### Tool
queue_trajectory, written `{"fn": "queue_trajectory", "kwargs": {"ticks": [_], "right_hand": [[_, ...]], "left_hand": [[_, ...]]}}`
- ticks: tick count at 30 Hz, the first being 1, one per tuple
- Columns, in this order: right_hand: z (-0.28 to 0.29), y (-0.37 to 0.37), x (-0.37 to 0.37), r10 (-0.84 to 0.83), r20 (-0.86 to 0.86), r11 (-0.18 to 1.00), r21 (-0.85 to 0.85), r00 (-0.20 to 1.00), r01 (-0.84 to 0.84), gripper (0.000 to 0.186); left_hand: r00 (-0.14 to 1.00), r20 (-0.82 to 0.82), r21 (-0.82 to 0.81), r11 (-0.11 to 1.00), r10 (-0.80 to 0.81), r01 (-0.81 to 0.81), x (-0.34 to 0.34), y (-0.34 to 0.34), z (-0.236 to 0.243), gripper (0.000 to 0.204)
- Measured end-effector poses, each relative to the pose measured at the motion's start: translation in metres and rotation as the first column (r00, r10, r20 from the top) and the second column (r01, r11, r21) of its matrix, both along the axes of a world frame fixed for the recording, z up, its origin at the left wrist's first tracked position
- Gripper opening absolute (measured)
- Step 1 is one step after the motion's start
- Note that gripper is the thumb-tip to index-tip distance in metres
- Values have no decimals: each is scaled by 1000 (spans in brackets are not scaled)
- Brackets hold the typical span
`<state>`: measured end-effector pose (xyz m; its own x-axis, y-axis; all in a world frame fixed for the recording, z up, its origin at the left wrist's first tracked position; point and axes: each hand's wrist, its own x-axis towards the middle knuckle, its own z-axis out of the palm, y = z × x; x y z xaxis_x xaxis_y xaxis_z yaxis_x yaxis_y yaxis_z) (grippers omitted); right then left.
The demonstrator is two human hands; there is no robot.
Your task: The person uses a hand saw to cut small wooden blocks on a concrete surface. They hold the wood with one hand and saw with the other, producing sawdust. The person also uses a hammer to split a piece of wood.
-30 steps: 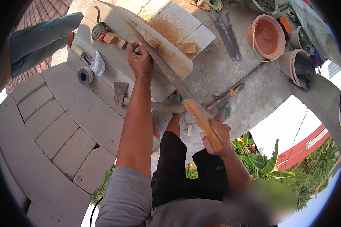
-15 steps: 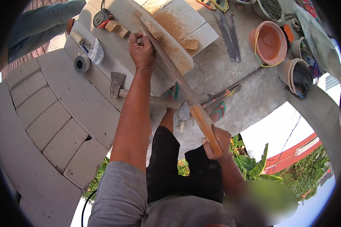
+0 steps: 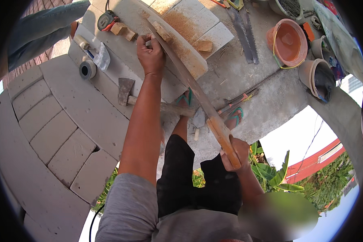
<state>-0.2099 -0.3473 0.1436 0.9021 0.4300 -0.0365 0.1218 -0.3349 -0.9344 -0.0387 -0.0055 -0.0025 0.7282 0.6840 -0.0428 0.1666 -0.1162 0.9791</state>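
Observation:
My right hand [image 3: 236, 153] grips the wooden handle of a long hand saw [image 3: 189, 82], close to my black shorts. Its narrow, brownish-grey blade runs up and left, past a small wood piece [image 3: 162, 32] on a dusty pale slab [image 3: 189, 60]. Just left of the blade's far part is my left hand [image 3: 151, 54], fingers curled closed; what they pinch is hidden. Under my left forearm lies a hatchet [image 3: 126, 88] with a wooden shaft. A wood block [image 3: 204, 46] rests on the slab's right side, with sawdust around it.
Left are a tape measure [image 3: 107, 20], small wood blocks [image 3: 119, 29], a tape roll [image 3: 87, 69] and a trowel [image 3: 102, 56]. Right are saw blades [image 3: 246, 38], an orange bucket [image 3: 286, 42] and metal rods [image 3: 254, 88]. A person's jeans-clad leg [image 3: 48, 28] shows upper left.
My right hand and the saw's handle have shifted slightly down and right. My left hand stays almost in place beside the blade.

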Motion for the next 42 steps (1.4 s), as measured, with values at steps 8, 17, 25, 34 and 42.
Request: {"fn": "queue_trajectory", "kwargs": {"ticks": [8, 17, 25, 34, 42], "right_hand": [[-39, 81, 75, 1, -13, 999, 51, 1000, 0, 10], [-22, 29, 29, 14, 10, 1000, -4, 1000, -14, 13], [-13, 28, 20, 16, 18, 999, 28, 1000, -17, 16], [-36, 99, 92, -73, 2, 990, 125, 997, 72, 21], [-6, -7, -8, 41, -13, 998, 40, 999, -41, 23]], "left_hand": [[998, -32, -99, 994, -52, 49, -1, -6, 3, 10], [998, -48, -114, 993, -34, 28, -1, -9, 2, 9], [994, -105, 53, 999, 9, -3, -4, 7, -7, 8], [998, -34, -69, 996, -57, 54, -1, -2, -3, 9], [996, 89, 143, 990, 0, -13, -1, 3, -9, 11]]}}
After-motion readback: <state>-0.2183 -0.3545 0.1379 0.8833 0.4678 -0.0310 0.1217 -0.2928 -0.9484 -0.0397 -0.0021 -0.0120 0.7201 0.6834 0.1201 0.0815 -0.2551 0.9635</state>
